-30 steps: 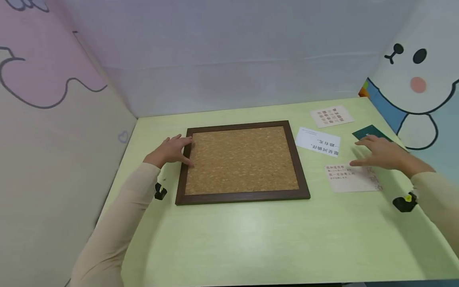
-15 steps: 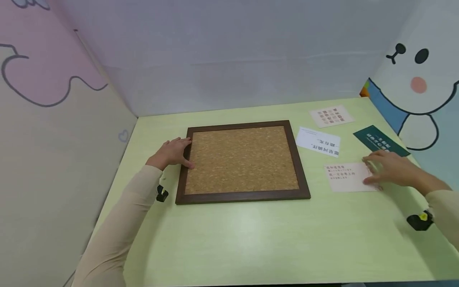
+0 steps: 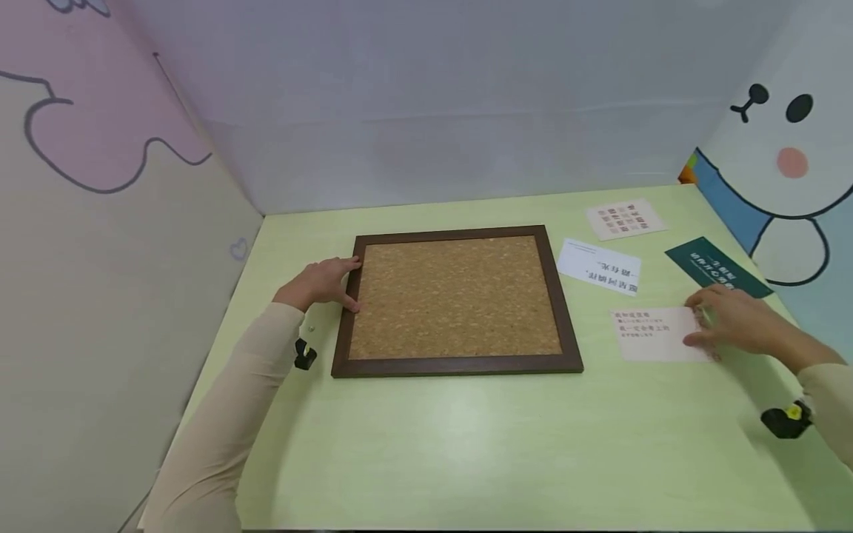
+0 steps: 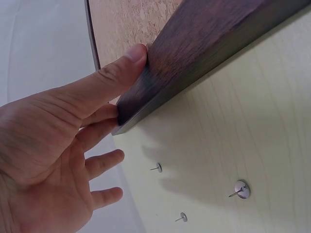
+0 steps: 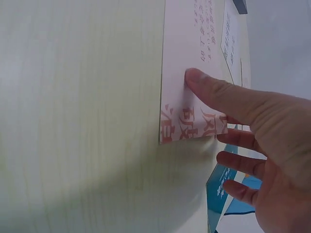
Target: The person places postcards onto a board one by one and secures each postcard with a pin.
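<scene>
The corkboard (image 3: 456, 300) with a dark brown wooden frame lies flat on the table. My left hand (image 3: 318, 283) rests at its left side, thumb on the frame (image 4: 184, 53) and fingertips at the far corner, the fingers fairly straight. Over the right end of a white card (image 3: 643, 334) with reddish writing is my right hand (image 3: 740, 318). Its thumb lies on the face of the card (image 5: 182, 111), while the fingers, loosely extended, are by the far edge. Just beyond that hand lies a dark green card (image 3: 706, 259), partly covered by it.
Thumbtacks (image 4: 241, 189), three in the left wrist view, stand on the table left of the frame. A white card (image 3: 600, 265) with dark writing and another card (image 3: 626, 219) lie behind, right of the board. Walls stand behind and at both sides.
My right hand has moved from above the green card toward me and right, down onto the right end of the reddish-lettered card. My left hand stays at the frame; the view shifts slightly.
</scene>
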`<state>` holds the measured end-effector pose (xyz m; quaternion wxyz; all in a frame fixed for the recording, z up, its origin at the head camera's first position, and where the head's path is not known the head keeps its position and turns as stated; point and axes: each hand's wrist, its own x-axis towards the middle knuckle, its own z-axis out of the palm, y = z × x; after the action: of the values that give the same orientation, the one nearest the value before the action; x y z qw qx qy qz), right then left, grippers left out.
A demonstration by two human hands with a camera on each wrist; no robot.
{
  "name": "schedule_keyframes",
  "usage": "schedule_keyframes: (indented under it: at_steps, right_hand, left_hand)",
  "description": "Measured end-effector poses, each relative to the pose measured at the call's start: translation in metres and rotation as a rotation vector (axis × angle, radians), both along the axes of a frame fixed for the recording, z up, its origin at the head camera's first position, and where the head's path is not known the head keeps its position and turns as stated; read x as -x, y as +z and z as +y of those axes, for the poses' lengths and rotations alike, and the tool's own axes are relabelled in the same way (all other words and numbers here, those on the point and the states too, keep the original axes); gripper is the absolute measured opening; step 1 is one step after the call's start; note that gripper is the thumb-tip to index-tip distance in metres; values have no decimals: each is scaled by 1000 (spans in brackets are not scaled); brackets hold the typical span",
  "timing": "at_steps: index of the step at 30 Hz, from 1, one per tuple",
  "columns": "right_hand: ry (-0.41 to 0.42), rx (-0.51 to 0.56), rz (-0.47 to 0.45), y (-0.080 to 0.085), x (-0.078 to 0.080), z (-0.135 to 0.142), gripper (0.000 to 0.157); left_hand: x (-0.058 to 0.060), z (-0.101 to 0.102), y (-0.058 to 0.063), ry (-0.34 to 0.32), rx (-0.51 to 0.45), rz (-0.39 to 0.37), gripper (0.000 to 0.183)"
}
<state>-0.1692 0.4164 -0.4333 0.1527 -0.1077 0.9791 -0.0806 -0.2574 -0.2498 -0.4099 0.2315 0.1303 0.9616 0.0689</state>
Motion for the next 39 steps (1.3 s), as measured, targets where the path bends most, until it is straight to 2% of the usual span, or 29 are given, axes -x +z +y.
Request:
schedule_keyframes:
  at_steps: [6, 10, 15, 21, 26, 34, 39]
  right_hand:
    - [-41, 111, -15, 3, 2, 5, 55]
    - [-67, 138, -47, 8, 2, 4, 39]
    - [-60, 119, -33, 14, 2, 5, 33]
    - [-28, 107, 57, 21, 2, 4, 19]
    - [-49, 134, 79, 29, 4, 4, 18]
    - [-104, 190, 135, 41, 3, 4, 25]
    - [-140, 218, 130, 43, 4, 1, 29]
  left_hand:
    - [1, 5, 0, 2, 23, 6, 104]
    - [0, 4, 2, 8, 11, 0, 104]
    - [0, 3, 1, 4, 9, 0, 104]
    - [0, 1, -1, 24, -7, -19, 104]
    - [1, -1, -3, 30, -18, -31, 104]
    - [-1, -2, -4, 42, -36, -52, 104]
    - [-3, -2, -3, 50, -51, -71, 103]
